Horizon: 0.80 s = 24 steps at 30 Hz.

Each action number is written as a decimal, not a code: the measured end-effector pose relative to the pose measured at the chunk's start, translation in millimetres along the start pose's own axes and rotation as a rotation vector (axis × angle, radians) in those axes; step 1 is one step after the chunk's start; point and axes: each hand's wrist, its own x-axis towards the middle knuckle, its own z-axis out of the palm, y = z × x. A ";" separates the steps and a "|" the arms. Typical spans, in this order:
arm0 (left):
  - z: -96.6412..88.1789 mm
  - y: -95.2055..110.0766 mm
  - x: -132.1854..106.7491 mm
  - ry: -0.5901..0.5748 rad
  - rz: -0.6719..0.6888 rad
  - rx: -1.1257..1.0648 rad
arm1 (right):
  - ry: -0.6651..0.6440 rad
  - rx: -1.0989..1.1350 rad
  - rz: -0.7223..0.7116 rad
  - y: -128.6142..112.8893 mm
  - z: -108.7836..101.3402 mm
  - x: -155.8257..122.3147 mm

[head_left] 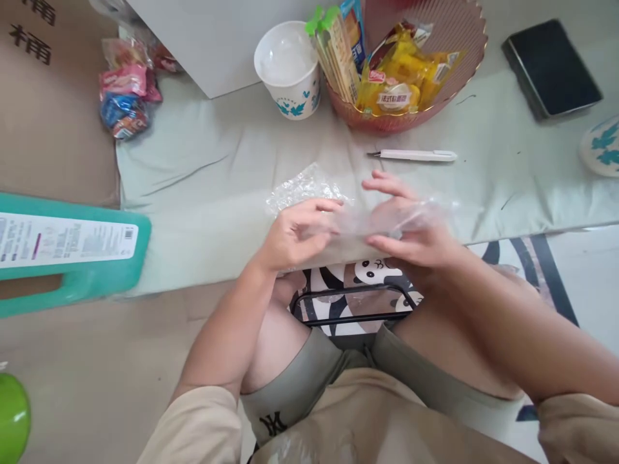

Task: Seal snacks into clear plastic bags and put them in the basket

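Note:
Thin clear plastic film [358, 222], blurred by motion, stretches between my hands above the table's front edge. My left hand [297, 235] pinches its left end between thumb and fingers. Fingers spread, my right hand [416, 225] has the film lying across its palm and fingers; whether it goes round the hand I cannot tell. Behind my left hand, a crumpled piece of clear plastic wrap [309, 183] lies on the cloth. A white pen-like tool [416, 155] with a dark tip rests just beyond my right hand.
On the cloth-covered table [193, 212] stand a paper cup [294, 77] and a pink ribbed bowl [459, 71] of wrapped snacks. A black phone-like device [554, 67] lies at right. Leftward are packaged sweets [126, 90], a cardboard box [53, 116] and a teal jug [97, 277].

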 end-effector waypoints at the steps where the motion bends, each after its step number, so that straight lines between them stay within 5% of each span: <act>1: -6.1 1.2 -1.2 -0.087 0.003 0.060 | 0.031 0.017 0.028 -2.2 2.0 -0.1; 3: -19.6 5.4 -4.8 -0.102 -0.003 0.149 | 0.112 0.033 0.121 -3.1 4.0 -2.0; 7: -35.0 12.7 -9.5 0.188 -0.156 0.627 | 0.239 -0.075 0.205 0.5 5.1 -6.6; 9: -33.1 11.9 -8.3 0.194 -0.247 0.850 | 0.218 -0.152 0.132 -0.8 5.9 -6.4; 13: -24.4 1.6 -2.2 0.101 -0.314 0.962 | 0.038 -0.149 -0.030 -10.3 12.0 -2.0; 18: -24.7 -7.8 1.1 0.173 -0.191 0.708 | -0.014 -0.061 -0.101 -15.7 26.5 4.8; 21: -22.3 -7.1 0.0 0.157 -0.110 0.333 | -0.024 -0.063 0.010 -15.4 30.8 8.3; 24: -15.4 -6.5 -0.7 0.113 -0.170 0.185 | -0.023 -0.033 0.161 -18.2 31.0 11.1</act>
